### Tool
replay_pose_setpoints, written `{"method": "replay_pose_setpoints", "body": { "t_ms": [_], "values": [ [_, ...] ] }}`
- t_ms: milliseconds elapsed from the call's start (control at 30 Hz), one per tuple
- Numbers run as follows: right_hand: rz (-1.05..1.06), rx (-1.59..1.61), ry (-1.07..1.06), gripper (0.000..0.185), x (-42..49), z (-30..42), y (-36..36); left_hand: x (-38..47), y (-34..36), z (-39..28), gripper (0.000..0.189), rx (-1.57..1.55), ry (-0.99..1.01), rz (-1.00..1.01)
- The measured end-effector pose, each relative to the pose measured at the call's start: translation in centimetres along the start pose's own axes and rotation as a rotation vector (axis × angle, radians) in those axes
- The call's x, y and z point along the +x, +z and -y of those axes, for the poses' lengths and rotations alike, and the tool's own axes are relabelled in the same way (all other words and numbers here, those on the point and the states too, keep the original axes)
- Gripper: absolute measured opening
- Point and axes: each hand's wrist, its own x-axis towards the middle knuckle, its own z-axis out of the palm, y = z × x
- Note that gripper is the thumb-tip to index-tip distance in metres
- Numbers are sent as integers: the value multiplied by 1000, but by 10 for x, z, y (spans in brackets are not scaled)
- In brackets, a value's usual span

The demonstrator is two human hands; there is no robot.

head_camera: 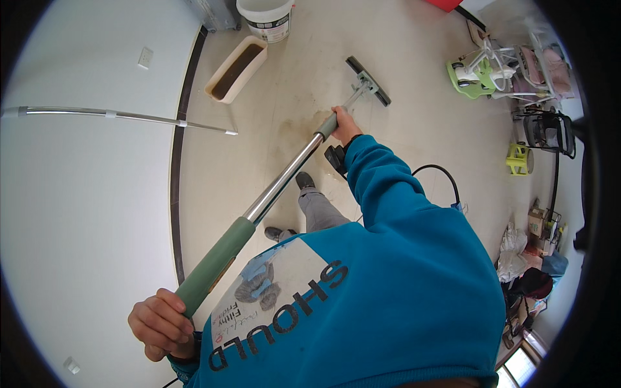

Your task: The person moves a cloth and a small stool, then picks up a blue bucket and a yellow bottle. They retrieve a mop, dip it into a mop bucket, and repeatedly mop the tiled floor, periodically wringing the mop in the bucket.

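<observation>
A mop or squeegee with a telescopic handle (286, 179) runs diagonally across the view. Its green upper grip ends in my left hand (162, 322), whose fingers are closed around it at the lower left. Farther along, my right hand (345, 127) grips the grey-green lower sleeve of the handle. The wide flat head (367, 81) with its dark strip is tilted over the pale floor, and I cannot tell whether it touches. Brownish wet-looking stains (296, 130) mark the floor to the left of my right hand.
A long basin of dark liquid (237, 72) and a white bucket (267, 22) stand near the left wall. A metal pole (145, 117) leans there. On the right are a green-and-white ride-on toy (473, 77), a yellow stool (519, 159), folded strollers and piled bags. A black hose or cable (444, 170) curves beside me.
</observation>
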Motion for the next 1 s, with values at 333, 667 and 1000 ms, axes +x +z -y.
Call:
{"method": "replay_pose_setpoints", "body": {
  "t_ms": [333, 667, 1000],
  "values": [
    [145, -152, 142, 30, -78, -109, 45, -73, 1, -80, 23, 162, 142, -423],
    [97, -220, 226, 30, -155, -206, 29, -189, -63, -123, 23, 95, 242, -306],
    [99, 58, 273, 28, -219, -246, -24, -168, -148, -145, 21, -95, 251, -109]
  ]
}}
